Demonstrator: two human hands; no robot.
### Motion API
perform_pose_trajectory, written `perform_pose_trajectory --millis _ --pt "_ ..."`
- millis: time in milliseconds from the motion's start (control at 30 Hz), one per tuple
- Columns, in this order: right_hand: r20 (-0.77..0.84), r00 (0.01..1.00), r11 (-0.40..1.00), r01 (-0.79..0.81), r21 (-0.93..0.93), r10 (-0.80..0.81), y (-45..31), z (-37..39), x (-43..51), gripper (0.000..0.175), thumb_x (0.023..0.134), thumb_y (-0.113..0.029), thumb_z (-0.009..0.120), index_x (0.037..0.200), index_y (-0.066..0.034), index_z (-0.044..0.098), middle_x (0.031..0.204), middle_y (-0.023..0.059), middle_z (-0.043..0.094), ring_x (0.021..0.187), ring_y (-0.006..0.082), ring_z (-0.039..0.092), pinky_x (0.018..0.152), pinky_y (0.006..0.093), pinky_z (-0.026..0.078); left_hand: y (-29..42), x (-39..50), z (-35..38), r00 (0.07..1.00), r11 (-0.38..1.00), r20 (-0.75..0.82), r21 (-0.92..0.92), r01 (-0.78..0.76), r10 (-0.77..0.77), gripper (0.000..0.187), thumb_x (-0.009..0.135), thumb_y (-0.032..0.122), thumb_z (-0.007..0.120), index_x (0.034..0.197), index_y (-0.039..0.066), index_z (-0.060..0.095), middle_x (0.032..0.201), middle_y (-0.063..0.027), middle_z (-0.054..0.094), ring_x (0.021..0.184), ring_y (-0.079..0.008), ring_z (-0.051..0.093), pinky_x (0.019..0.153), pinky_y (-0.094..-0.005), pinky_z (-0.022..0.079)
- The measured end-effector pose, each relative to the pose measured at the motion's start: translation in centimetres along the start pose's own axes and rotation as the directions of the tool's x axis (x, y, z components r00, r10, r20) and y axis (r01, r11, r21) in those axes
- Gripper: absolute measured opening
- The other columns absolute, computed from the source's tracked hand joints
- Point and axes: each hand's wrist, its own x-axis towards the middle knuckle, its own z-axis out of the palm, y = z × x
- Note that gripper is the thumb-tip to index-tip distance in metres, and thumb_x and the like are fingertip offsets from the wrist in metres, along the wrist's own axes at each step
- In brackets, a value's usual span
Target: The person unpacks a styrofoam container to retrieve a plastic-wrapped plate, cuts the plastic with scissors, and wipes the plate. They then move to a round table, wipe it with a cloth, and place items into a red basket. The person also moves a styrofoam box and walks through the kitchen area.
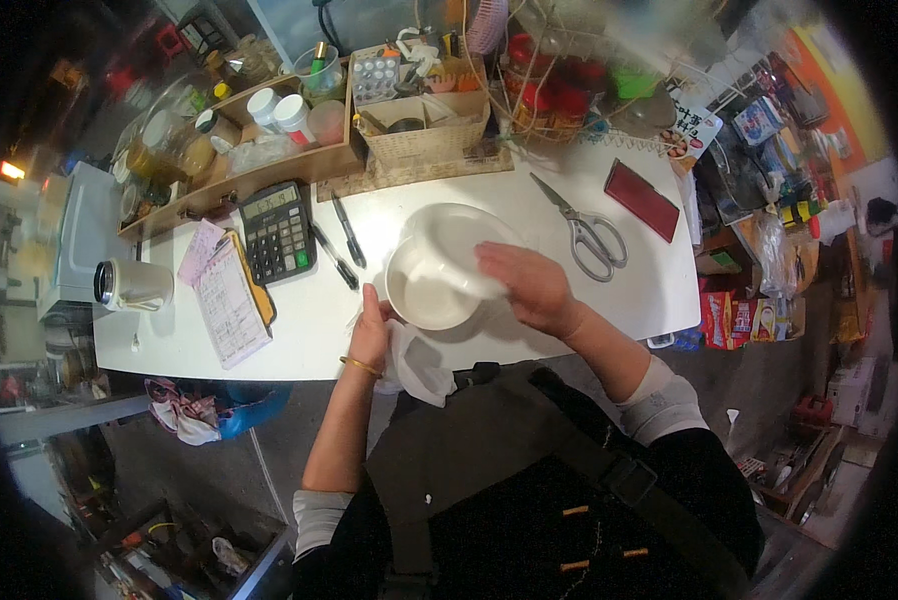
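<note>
A round white bowl stands on the white table in front of me, its inside partly in view. Over its far right side my right hand holds a round white lid or second dish, tilted and blurred by motion. My left hand, thumb up, is at the bowl's near left rim. Its other fingers are mostly hidden, so its grip is unclear. Beside that hand a crumpled white plastic bag or cloth hangs past the table's front edge.
Left lie two pens, a calculator, a clipboard with written sheets and a cream thermos. Scissors and a dark red case are on the right. Along the back stand a wooden tray of jars and a woven basket.
</note>
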Motion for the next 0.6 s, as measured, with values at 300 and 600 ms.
perform_pose_trajectory --millis 300,600 --pt "0.296 0.918 0.943 0.311 -0.121 -0.264 -0.5 3.2 -0.1 0.025 0.078 -0.009 0.053 0.102 -0.0030 0.053 0.110 0.0135 0.055 0.103 0.0277 0.054 0.089 0.0384 0.045 1.5 -3.3 1.2 0.915 0.909 -0.152 0.257 -0.329 0.374 0.048 0.094 0.033 0.035 0.125 -0.003 0.042 0.096 -0.0105 0.059 0.077 -0.0129 0.054 0.071 -0.0239 0.044" --pt "0.411 0.890 0.967 0.246 -0.071 -0.197 -1.0 3.9 1.1 0.023 0.076 -0.007 0.052 0.098 -0.0014 0.054 0.110 0.0132 0.056 0.105 0.0283 0.053 0.091 0.0363 0.043 0.8 -2.9 2.3 0.896 0.913 -0.193 -0.009 -0.409 0.399 0.042 0.089 0.013 0.051 0.127 -0.003 0.042 0.089 -0.0060 0.059 0.076 -0.0078 0.053 0.068 -0.0208 0.043"
